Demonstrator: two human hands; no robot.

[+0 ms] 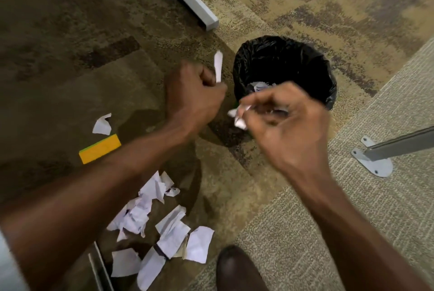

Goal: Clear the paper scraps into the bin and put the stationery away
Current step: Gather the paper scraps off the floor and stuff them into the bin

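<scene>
Patchy brown and tan carpet (70,39) covers the floor, with a grey furniture foot (195,6) beyond the hands and a bracketed metal leg (375,160) off to the right. Both hands are raised near the black-lined bin (285,67), which already has a few scraps (259,85) lying in it. The left hand (195,95) is curled into a fist, its fingers pressed shut on a white paper strip (218,65) that sticks up above them, just left of the bin rim. The right hand (288,123) has its fingers pinched on a crumpled scrap (240,116) at their tips, held in front of the bin's near edge — motion blur hides the finer detail.

The step in hand looks like dropping this handful in. Neither scrap is clearly over the opening, so the next move calls for carrying both hands farther forward above the liner before the fingers let go, or the light pieces may flutter onto the carpet.

Much is left: a heap of torn paper (162,227) lies on the floor well behind the fingers, near a dark shoe (237,269), and a lone torn piece (102,125) sits to the left beside an orange sticky-note pad (99,149) — stationery not yet put away. Nothing blocks the bin itself
</scene>
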